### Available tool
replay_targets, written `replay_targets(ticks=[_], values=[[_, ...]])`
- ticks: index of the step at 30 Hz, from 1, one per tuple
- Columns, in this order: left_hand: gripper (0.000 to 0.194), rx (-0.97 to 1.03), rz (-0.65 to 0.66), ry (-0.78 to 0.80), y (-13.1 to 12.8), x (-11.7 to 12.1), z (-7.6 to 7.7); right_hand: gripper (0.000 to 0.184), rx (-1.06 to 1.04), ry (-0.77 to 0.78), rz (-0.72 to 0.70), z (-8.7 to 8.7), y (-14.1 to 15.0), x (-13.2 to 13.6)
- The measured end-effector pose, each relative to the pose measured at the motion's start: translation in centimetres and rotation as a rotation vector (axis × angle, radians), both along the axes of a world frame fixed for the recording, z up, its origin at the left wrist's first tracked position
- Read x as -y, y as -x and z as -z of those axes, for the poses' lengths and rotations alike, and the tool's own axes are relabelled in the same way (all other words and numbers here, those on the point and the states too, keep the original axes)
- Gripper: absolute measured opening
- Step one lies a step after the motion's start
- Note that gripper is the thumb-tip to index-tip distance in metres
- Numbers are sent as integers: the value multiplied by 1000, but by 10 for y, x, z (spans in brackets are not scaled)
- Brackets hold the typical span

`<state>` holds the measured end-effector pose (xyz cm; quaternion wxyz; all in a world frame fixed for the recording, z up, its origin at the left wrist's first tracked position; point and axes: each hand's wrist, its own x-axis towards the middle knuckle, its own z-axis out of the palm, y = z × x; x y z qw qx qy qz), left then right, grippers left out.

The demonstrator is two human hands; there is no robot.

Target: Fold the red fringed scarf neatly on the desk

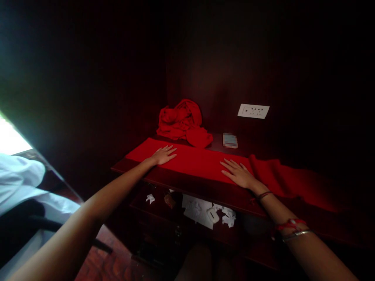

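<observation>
Both our hands lie flat and spread, palms down, on a long red cloth strip [199, 162] laid across a dark wooden desk [187, 185]; neither pinches anything. Our left hand [164, 155] presses near the strip's squared end, and our right hand [238, 173] presses further along, with smooth fabric stretched between the two. Past the right hand the cloth turns rumpled and trails off the desk's edge into shadow. Beyond the left hand, toward the wall, sits a crumpled red fabric heap [181, 123]; a small pale phone [230, 140] lies just beyond the right hand's fingertips, under a white wall socket plate [253, 111]. On the shelf beneath our hands lie scraps of white paper [202, 210]. We judge the loose, hanging end the main risk: its weight could drag the strip sideways if either palm lifts, undoing the flat stretch. A sweep of the right hand could also nudge the phone.
</observation>
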<state>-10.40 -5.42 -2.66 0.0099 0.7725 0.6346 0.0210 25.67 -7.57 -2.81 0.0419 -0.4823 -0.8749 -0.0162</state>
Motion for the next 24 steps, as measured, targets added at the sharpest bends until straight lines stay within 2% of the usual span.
replay_targets(ticks=[3,6,9,12,15,20,24], values=[[53,-4,77,-73,3,5,-1,51,-18,-81,-30,-4,1,0],[49,-16,292,-180,7,23,-10,46,-64,-201,-170,-16,10,7],[44,-76,451,-168,8,43,-24,41,-97,-224,-318,-27,32,18],[44,-175,487,-99,8,57,-37,35,-24,-218,-368,-32,55,29],[43,-234,521,-67,8,60,-44,28,75,-218,-361,-31,70,35],[38,-273,569,-107,9,56,-45,23,205,-219,-319,-34,72,41],[36,-318,586,-165,8,55,-42,30,245,-237,-330,-38,71,44]])
